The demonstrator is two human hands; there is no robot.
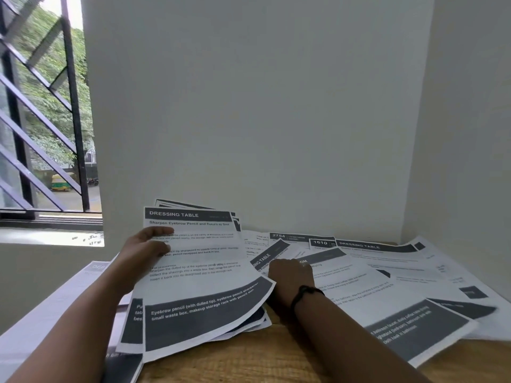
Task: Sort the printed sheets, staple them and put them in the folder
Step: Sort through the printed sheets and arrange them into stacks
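While both hands work among the papers, this is how things lie on the wooden table (249, 363).

Left hand (143, 250): raised over the table's left side, thumb curled across the front of a stack of sheets (199, 272); the other fingers are hidden behind the paper, grasping the stack.

Stack: held tilted up off the table; its top page is headed "DRESSING TABLE", with several more pages fanned out behind and below it.

Right hand (290, 275): lying knuckles up on the loose sheets (387, 286) near the middle of the table, just beside the stack's right edge. Its fingertips are out of sight past the knuckles, so I cannot tell whether they grasp a page or only rest on it.

Wristband (305, 295): dark, around the right wrist.

Loose sheets: spread overlapping across the back and right side of the table, reaching the corner where the two walls meet; some show numbers 2754 and 1610, another reads "DRESSING TABLE".

Left edge: more pale sheets (55, 313) lie flat under the left forearm.

Window (41, 120): at far left, with dark bars and green trees beyond.
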